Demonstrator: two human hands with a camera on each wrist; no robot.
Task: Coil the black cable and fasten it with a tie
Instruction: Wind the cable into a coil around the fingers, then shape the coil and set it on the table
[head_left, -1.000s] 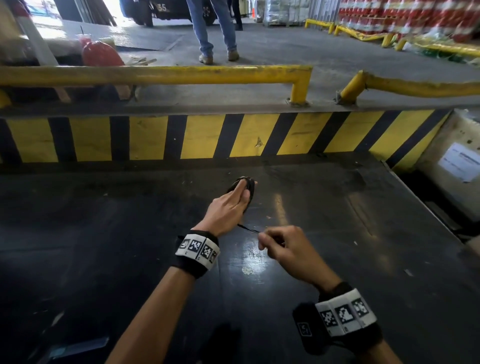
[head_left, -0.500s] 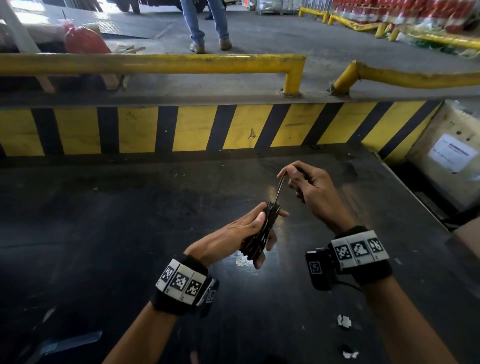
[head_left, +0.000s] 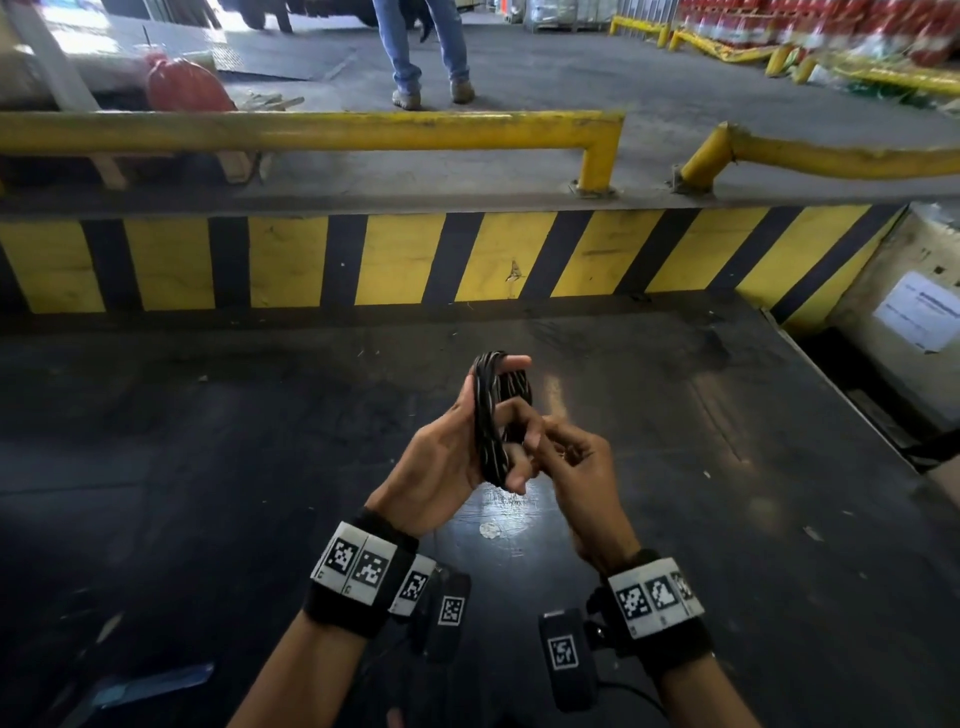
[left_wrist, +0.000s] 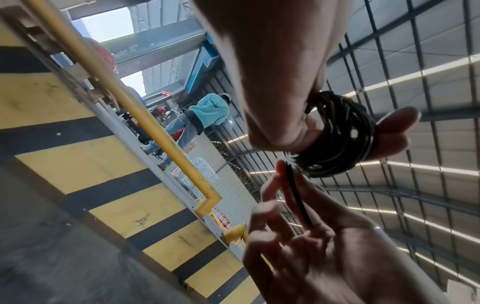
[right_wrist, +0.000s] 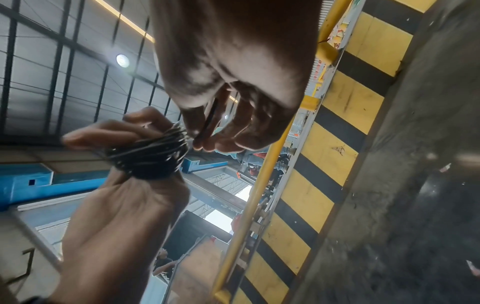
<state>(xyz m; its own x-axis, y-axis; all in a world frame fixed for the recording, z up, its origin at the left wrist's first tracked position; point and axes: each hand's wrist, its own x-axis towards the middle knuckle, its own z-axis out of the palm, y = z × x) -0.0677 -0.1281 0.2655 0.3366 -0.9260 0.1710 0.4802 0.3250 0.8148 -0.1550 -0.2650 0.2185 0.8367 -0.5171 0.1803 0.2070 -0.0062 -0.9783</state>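
The coiled black cable (head_left: 491, 415) is gripped upright in the left hand (head_left: 447, 457), fingers curled round it, above the dark floor (head_left: 208, 467); at 3 o'clock, a thin black tie (left_wrist: 298, 197) is pinched by the right hand (head_left: 576, 467).

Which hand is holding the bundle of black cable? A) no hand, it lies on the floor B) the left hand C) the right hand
B: the left hand has its fingers curled round the coiled cable, held up above the floor.
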